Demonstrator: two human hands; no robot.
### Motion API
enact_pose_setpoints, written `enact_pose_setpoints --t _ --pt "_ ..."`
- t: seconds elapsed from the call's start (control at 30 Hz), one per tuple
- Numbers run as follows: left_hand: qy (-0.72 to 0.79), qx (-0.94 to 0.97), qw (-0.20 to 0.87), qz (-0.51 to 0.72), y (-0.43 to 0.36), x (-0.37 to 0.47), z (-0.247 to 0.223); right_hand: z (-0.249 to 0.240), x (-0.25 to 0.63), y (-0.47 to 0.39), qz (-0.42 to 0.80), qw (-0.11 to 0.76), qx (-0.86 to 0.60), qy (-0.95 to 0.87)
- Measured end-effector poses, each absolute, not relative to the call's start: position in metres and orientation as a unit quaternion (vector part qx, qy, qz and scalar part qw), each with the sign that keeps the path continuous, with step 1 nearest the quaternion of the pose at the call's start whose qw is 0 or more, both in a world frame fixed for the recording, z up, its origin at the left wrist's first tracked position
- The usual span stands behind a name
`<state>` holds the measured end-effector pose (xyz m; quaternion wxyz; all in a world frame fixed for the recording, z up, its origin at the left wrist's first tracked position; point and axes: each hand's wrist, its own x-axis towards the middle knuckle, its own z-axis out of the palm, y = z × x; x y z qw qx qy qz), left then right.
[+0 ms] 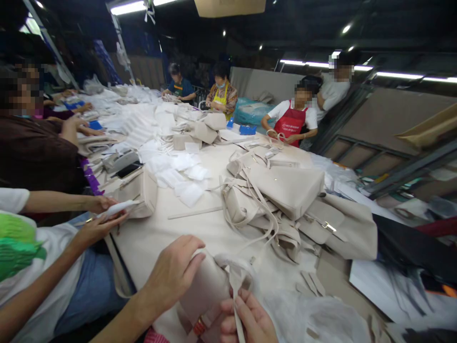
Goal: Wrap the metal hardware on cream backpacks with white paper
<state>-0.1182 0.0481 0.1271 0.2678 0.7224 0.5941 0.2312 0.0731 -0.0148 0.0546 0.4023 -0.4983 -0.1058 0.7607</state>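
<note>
Close in front of me, a beige handbag [203, 293] stands at the table's near edge. My left hand [178, 264] is closed over its upper left side, the thumb pressed along the top and the other fingers partly hidden. Low in the picture, my right hand [248, 317] pinches a narrow beige strap [235, 281] that runs up to the bag's right end. A looped handle [232, 259] curves beside the strap. Several cut beige strips [312, 283] lie to the right of my right hand.
A pile of beige handbags [285, 186] with straps lies ahead right, clear plastic [317, 317] nearer me. White paper pieces [185, 174] cover the middle. At my left, a co-worker's hands [107, 214] hold something white by another bag [143, 190]. Other people work around the table.
</note>
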Motion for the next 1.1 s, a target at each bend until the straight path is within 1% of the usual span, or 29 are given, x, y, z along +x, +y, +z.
enact_pose_setpoints --t 0.03,0.07,0.13,0.2,0.23,0.3,0.4,0.47,0.53,0.6,0.73,0.83,0.97,1.1 --pt "0.565 0.726 0.281 0.276 0.058 -0.107 0.127 0.054 0.07 -0.012 0.752 0.42 -0.498 -0.1" --pt "0.547 0.721 0.308 0.293 0.067 -0.096 0.124 0.054 0.066 -0.01 0.739 0.445 -0.496 -0.1" --pt "0.54 0.72 0.353 0.255 0.082 -0.075 0.115 0.055 0.059 -0.006 0.703 0.496 -0.497 -0.108" --pt "0.538 0.727 0.371 0.212 0.091 -0.06 0.105 0.057 0.054 -0.003 0.668 0.532 -0.507 -0.118" --pt "0.531 0.728 0.38 0.209 0.093 -0.055 0.103 0.059 0.052 -0.002 0.654 0.544 -0.511 -0.121" --pt "0.514 0.714 0.401 0.254 0.094 -0.05 0.103 0.063 0.051 -0.002 0.641 0.553 -0.518 -0.123" --pt "0.479 0.684 0.415 0.361 0.085 -0.051 0.117 0.064 0.053 -0.003 0.658 0.53 -0.52 -0.124" --pt "0.437 0.679 0.439 0.393 0.072 -0.057 0.128 0.063 0.058 -0.007 0.684 0.491 -0.52 -0.145" --pt "0.402 0.665 0.498 0.385 0.056 -0.065 0.136 0.062 0.064 -0.011 0.708 0.44 -0.52 -0.186" --pt "0.399 0.632 0.557 0.363 0.04 -0.074 0.135 0.063 0.071 -0.014 0.721 0.387 -0.515 -0.257" --pt "0.437 0.506 0.666 0.33 0.016 -0.086 0.116 0.074 0.087 -0.013 0.658 0.317 -0.51 -0.454" --pt "0.453 0.428 0.693 0.362 0.013 -0.085 0.097 0.079 0.095 -0.005 0.637 0.301 -0.492 -0.512" --pt "0.477 0.39 0.66 0.43 0.028 -0.075 0.075 0.059 0.102 0.011 0.65 0.302 -0.49 -0.496" --pt "0.485 0.412 0.65 0.415 0.051 -0.063 0.056 0.033 0.111 0.029 0.637 0.328 -0.509 -0.476"
